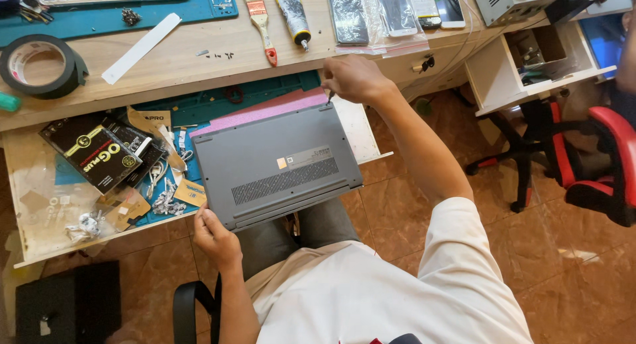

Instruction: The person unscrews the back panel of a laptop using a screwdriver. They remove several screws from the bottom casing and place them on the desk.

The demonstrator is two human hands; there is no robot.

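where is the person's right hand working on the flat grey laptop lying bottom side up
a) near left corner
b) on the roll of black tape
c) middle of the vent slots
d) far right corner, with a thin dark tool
d: the right hand holds a thin dark tool at the far right corner of the flat grey laptop, while the left hand steadies the near left corner.

Bright, even light, soft shadows under the desk, sharp focus throughout, with wide-angle bending at the edges.
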